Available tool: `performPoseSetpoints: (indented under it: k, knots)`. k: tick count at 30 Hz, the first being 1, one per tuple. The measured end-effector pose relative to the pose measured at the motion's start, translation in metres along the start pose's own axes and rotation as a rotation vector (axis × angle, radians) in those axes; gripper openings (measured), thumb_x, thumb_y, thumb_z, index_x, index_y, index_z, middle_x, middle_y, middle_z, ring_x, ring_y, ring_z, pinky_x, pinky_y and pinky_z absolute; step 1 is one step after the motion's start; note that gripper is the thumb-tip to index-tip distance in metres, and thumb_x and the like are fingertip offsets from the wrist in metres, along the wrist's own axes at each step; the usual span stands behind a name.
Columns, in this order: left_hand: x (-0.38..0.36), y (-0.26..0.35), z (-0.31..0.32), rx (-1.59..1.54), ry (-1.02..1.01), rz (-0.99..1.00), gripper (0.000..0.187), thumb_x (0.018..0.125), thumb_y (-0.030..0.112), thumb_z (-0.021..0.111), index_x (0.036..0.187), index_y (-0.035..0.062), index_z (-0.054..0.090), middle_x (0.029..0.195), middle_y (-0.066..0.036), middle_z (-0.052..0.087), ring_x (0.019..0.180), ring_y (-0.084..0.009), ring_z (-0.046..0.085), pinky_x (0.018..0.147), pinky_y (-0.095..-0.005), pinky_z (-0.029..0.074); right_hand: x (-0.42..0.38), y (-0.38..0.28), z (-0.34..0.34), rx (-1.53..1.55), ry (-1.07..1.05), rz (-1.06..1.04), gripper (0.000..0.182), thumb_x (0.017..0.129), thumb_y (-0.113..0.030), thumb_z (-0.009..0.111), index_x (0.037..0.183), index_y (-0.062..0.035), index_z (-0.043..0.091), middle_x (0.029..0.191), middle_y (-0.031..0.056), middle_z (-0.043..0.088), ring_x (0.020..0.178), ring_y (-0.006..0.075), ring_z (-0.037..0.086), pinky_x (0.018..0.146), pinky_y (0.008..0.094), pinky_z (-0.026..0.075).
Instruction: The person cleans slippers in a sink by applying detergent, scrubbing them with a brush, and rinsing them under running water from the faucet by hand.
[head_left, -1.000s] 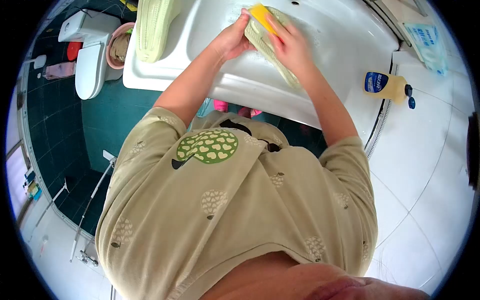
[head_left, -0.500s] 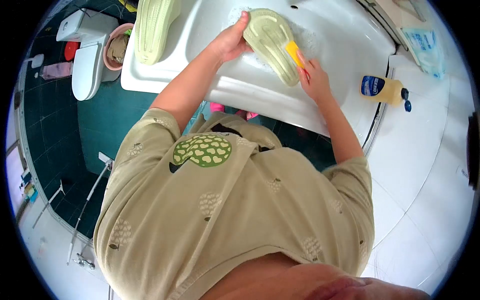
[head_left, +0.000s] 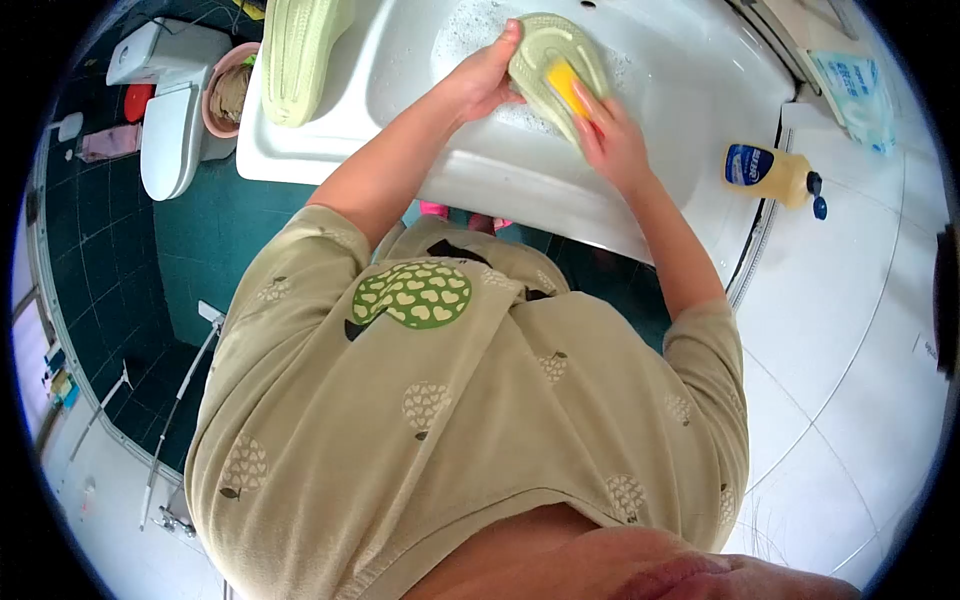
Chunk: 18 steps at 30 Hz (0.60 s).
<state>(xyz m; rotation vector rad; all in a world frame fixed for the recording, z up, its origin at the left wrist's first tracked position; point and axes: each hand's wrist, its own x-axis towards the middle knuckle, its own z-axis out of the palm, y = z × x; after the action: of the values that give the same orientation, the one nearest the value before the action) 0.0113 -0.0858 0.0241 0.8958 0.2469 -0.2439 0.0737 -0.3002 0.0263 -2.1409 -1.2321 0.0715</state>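
Note:
Over the white sink (head_left: 650, 60), my left hand (head_left: 485, 78) holds a pale green slipper (head_left: 545, 55) sole up by its edge. My right hand (head_left: 612, 140) presses a yellow sponge (head_left: 566, 85) against the slipper's sole. Soap foam lies in the basin around the slipper. A second pale green slipper (head_left: 295, 50) rests on the sink's left rim, away from both hands.
A yellow bottle with a blue label and cap (head_left: 775, 175) lies on the white surface right of the sink, below a plastic packet (head_left: 850, 85). A toilet (head_left: 170, 105) and a pink basin (head_left: 228, 92) stand on the dark green tiled floor at left.
My right hand has slid the sponge from the slipper's lower right edge up onto the middle of the sole. The slipper has turned slightly in my left hand.

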Motion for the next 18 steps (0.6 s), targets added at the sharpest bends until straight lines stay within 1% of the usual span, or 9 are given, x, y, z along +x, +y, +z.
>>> performPoseSetpoints:
  k: [1,4,8,10,11,13,16,17,18]
  knots:
    - [-0.003,-0.001,0.003,0.003,-0.007,-0.011,0.074,0.089,0.066,0.025,0.137,0.0105,0.034,0.135,-0.012,0.042,0.123,-0.0281,0.043,0.098,-0.0491,0.038,0.020,-0.016,0.007,-0.018,0.156,-0.123,0.044,0.085,-0.015,0.058,0.127,-0.0242,0.053,0.085,0.0092,0.054,0.067,0.0260,0.057,0.061,0.0362,0.049]
    - [-0.008,0.010,0.002,-0.052,0.022,-0.039,0.073,0.090,0.066,0.024,0.136,0.0103,0.036,0.134,-0.012,0.044,0.120,-0.0278,0.045,0.096,-0.0491,0.041,0.055,-0.059,0.006,-0.136,0.108,-0.051,0.044,0.084,-0.015,0.059,0.127,-0.0234,0.054,0.082,0.0092,0.053,0.066,0.0265,0.055,0.060,0.0358,0.048]
    - [-0.009,0.014,0.001,-0.068,0.087,0.061,0.071,0.091,0.064,0.023,0.135,0.0101,0.037,0.134,-0.011,0.044,0.120,-0.0267,0.046,0.095,-0.0491,0.041,-0.017,-0.007,-0.002,-0.043,-0.009,-0.037,0.044,0.084,-0.017,0.061,0.126,-0.0240,0.054,0.078,0.0088,0.051,0.066,0.0265,0.055,0.059,0.0362,0.048]
    - [-0.001,0.005,-0.002,0.014,0.083,-0.012,0.070,0.092,0.062,0.022,0.135,0.0096,0.037,0.134,-0.011,0.043,0.120,-0.0259,0.045,0.095,-0.0477,0.040,-0.030,-0.001,-0.011,0.041,-0.008,0.110,0.043,0.084,-0.018,0.060,0.126,-0.0261,0.055,0.074,0.0080,0.049,0.067,0.0261,0.054,0.060,0.0363,0.048]
    - [-0.005,0.002,0.004,0.009,0.077,-0.030,0.070,0.092,0.062,0.022,0.135,0.0096,0.037,0.134,-0.011,0.043,0.120,-0.0259,0.045,0.095,-0.0477,0.040,-0.020,-0.013,-0.008,0.041,-0.010,0.129,0.043,0.084,-0.018,0.060,0.126,-0.0261,0.055,0.074,0.0080,0.049,0.067,0.0261,0.054,0.060,0.0363,0.048]
    - [-0.003,0.008,0.014,-0.037,0.055,-0.090,0.068,0.093,0.061,0.022,0.135,0.0087,0.037,0.134,-0.010,0.044,0.120,-0.0254,0.046,0.097,-0.0455,0.039,0.027,-0.027,0.004,-0.111,0.065,-0.066,0.047,0.083,-0.010,0.061,0.129,-0.0187,0.053,0.086,0.0091,0.057,0.068,0.0234,0.057,0.060,0.0317,0.047]
    - [-0.007,0.015,0.001,-0.094,0.069,-0.020,0.069,0.093,0.061,0.023,0.134,0.0083,0.038,0.129,-0.009,0.049,0.117,-0.0238,0.048,0.098,-0.0434,0.039,0.048,-0.041,0.004,-0.160,0.094,-0.107,0.046,0.084,-0.010,0.060,0.129,-0.0180,0.052,0.086,0.0090,0.058,0.068,0.0219,0.057,0.061,0.0311,0.047]
    - [-0.008,0.019,-0.001,-0.083,0.071,-0.017,0.069,0.093,0.061,0.023,0.134,0.0083,0.038,0.129,-0.009,0.049,0.117,-0.0238,0.048,0.098,-0.0434,0.039,0.037,-0.031,0.002,-0.155,0.104,-0.111,0.046,0.084,-0.010,0.060,0.129,-0.0180,0.052,0.086,0.0090,0.058,0.068,0.0219,0.057,0.061,0.0311,0.047]
    - [-0.010,0.021,0.000,-0.091,0.098,0.009,0.062,0.094,0.055,0.031,0.132,0.0082,0.040,0.125,-0.009,0.051,0.112,-0.0229,0.051,0.095,-0.0423,0.042,0.010,-0.009,-0.005,-0.079,0.112,0.011,0.044,0.084,-0.013,0.060,0.128,-0.0206,0.053,0.085,0.0079,0.058,0.068,0.0226,0.056,0.061,0.0338,0.047]
